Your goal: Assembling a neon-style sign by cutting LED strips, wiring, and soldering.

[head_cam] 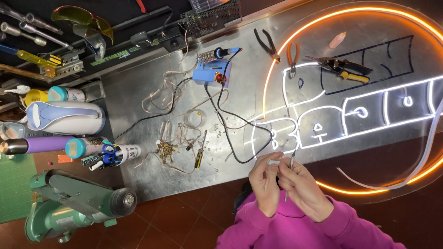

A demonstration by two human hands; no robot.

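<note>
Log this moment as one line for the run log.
left hand: pinches small white piece | right hand: holds thin metal tool | lit neon sign on metal bench

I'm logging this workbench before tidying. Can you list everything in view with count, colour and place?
metal bench: one, silver, centre
lit sign: one, white letters inside an orange ring, right
soldering iron stand: one, blue, top centre
black cable: one, looping from the stand
clear wires: a tangle, pale, left of the stand
pliers: one black, beside orange pliers
snips: one, black and yellow, on the sign
screwdriver: one, black and yellow, bench front
brass screws: small pile, gold, beside it
grinder: one, green, lower left
left hand: holds a small white piece
right hand: holds a thin metal tool
</note>
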